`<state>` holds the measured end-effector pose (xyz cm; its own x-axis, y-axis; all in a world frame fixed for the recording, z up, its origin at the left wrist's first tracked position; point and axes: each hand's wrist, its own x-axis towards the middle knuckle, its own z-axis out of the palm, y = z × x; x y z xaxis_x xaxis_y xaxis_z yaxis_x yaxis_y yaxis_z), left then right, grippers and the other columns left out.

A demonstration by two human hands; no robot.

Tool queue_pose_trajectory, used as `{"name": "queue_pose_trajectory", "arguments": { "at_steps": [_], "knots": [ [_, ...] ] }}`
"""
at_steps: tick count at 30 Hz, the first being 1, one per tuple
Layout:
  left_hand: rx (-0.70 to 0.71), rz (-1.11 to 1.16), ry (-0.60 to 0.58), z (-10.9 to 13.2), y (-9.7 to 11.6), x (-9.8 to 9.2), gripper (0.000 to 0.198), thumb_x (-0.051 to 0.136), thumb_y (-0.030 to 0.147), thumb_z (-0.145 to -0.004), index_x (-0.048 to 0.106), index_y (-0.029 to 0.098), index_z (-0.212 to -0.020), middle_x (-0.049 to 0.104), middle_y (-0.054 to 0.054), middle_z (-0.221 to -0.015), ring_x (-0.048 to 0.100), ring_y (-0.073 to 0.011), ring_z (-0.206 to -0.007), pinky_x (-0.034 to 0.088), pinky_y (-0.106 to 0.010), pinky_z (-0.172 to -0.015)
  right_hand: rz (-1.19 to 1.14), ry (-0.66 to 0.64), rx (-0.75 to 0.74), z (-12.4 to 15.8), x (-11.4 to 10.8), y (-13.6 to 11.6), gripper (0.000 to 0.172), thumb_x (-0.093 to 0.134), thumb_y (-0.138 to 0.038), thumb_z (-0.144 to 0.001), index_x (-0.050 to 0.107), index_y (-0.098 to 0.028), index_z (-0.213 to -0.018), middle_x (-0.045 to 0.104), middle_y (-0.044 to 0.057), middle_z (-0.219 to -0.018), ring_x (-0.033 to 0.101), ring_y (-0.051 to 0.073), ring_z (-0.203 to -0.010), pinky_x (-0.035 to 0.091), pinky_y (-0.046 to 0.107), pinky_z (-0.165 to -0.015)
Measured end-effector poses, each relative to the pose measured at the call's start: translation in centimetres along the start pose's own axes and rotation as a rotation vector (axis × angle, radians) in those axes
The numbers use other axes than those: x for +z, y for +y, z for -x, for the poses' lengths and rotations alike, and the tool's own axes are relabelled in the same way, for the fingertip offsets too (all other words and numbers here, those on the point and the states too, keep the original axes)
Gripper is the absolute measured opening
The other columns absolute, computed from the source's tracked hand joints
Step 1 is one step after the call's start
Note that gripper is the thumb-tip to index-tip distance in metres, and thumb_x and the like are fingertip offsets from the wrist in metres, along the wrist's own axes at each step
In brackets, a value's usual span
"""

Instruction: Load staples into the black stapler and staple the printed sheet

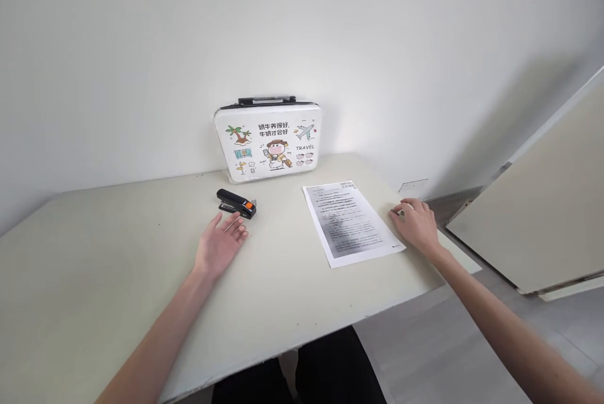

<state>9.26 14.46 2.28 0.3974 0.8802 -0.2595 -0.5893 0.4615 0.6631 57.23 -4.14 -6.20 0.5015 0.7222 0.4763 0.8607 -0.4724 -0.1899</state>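
Observation:
A black stapler (236, 203) with an orange patch lies on the pale table (278, 291), left of the middle. My left hand (220, 244) rests palm up just in front of it, fingers apart and holding nothing; the fingertips are close to the stapler. A printed sheet of paper (353, 224) lies flat, right of the middle. Beyond its right edge my right hand (416, 223) rests on the table with its fingers curled down; whether anything small is under them cannot be made out.
A white case (271, 143) with cartoon pictures and a black handle stands upright against the white wall at the back. A pale panel (538, 221) stands right of the table over a grey floor. My legs are below the front edge.

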Motion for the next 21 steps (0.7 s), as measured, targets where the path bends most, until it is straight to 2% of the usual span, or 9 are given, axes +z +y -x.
{"name": "queue_pose_trajectory", "arguments": {
  "at_steps": [3, 6, 10, 14, 18, 21],
  "knots": [
    [0.017, 0.016, 0.026, 0.2, 0.1, 0.0, 0.027, 0.055, 0.030, -0.101, 0.070, 0.008, -0.107, 0.064, -0.010, -0.087, 0.063, -0.0177, -0.073, 0.059, -0.031, -0.071, -0.002, 0.012, 0.027, 0.4, 0.2, 0.4, 0.033, 0.048, -0.040, -0.095, 0.073, -0.017, -0.098, 0.065, 0.019, -0.129, 0.053, 0.038, -0.119, 0.043, 0.053, -0.098],
    [0.029, 0.013, 0.043, 0.3, 0.2, -0.1, 0.026, 0.055, 0.028, -0.101, 0.069, 0.007, -0.105, 0.062, -0.010, -0.086, 0.062, -0.0172, -0.074, 0.059, -0.030, -0.071, -0.034, 0.042, 0.043, 1.4, -0.3, 0.0, 0.036, 0.049, -0.042, -0.096, 0.071, -0.016, -0.106, 0.065, 0.021, -0.129, 0.052, 0.041, -0.120, 0.044, 0.056, -0.098],
    [0.053, -0.075, 0.062, 1.5, 0.0, -0.4, 0.024, 0.054, 0.025, -0.101, 0.071, 0.008, -0.099, 0.061, -0.009, -0.085, 0.062, -0.0167, -0.075, 0.059, -0.029, -0.073, -0.215, 0.056, -0.085, 3.9, -2.1, -2.0, 0.039, 0.046, -0.042, -0.101, 0.064, -0.016, -0.125, 0.063, 0.020, -0.133, 0.055, 0.037, -0.125, 0.046, 0.055, -0.105],
    [0.116, -0.379, -0.003, 4.6, -0.3, -1.8, 0.018, 0.066, 0.029, -0.094, 0.074, 0.013, -0.093, 0.064, -0.008, -0.087, 0.061, -0.0179, -0.078, 0.058, -0.028, -0.075, -0.385, -0.028, -0.223, 6.7, -3.8, -4.6, 0.041, 0.039, -0.045, -0.107, 0.058, -0.022, -0.136, 0.061, 0.015, -0.143, 0.049, 0.032, -0.141, 0.042, 0.053, -0.116],
    [0.244, -0.851, -0.099, 8.7, 0.2, -4.4, 0.033, 0.074, 0.050, -0.090, 0.076, 0.018, -0.098, 0.070, -0.009, -0.097, 0.064, -0.0237, -0.094, 0.056, -0.032, -0.088, -0.399, -0.183, -0.261, 8.4, -4.3, -6.0, 0.053, 0.039, -0.053, -0.108, 0.051, -0.022, -0.149, 0.049, 0.012, -0.160, 0.030, 0.031, -0.157, 0.034, 0.054, -0.124],
    [0.298, -1.059, -0.041, 11.4, 1.4, -6.4, 0.043, 0.071, 0.063, -0.088, 0.076, 0.022, -0.097, 0.072, -0.008, -0.099, 0.065, -0.0264, -0.099, 0.055, -0.036, -0.094, -0.354, -0.257, -0.234, 8.9, -4.1, -6.4, 0.065, 0.036, -0.060, -0.107, 0.041, -0.021, -0.159, 0.035, 0.011, -0.171, 0.019, 0.033, -0.162, 0.025, 0.058, -0.129]
  ]
}}
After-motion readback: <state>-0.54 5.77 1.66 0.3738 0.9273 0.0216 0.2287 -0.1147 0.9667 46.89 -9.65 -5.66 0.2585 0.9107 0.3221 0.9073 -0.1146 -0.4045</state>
